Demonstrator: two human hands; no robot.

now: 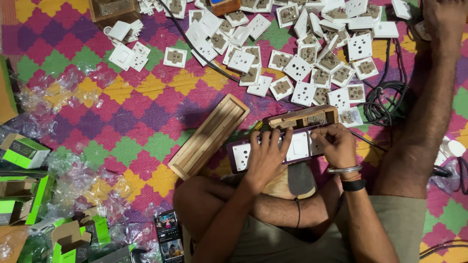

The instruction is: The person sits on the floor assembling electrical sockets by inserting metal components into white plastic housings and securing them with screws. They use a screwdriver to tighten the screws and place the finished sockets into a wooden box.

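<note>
My left hand (pixel 265 156) and my right hand (pixel 337 144) both press on a long purple switch board plate (pixel 242 157) fitted with white sockets and a switch (pixel 298 146), held over my crossed legs. Right behind it lies a small wooden box (pixel 303 117) with metal parts inside. An empty long wooden box (pixel 210 136) lies diagonally to the left of my hands.
Several loose white socket and switch modules (pixel 297 66) are scattered across the colourful patterned mat (pixel 141 117). Black cables (pixel 385 100) coil at the right. Green cardboard boxes (pixel 22 151) and clear plastic wrappers (pixel 83 185) lie at the left. A phone (pixel 169 234) rests by my knee.
</note>
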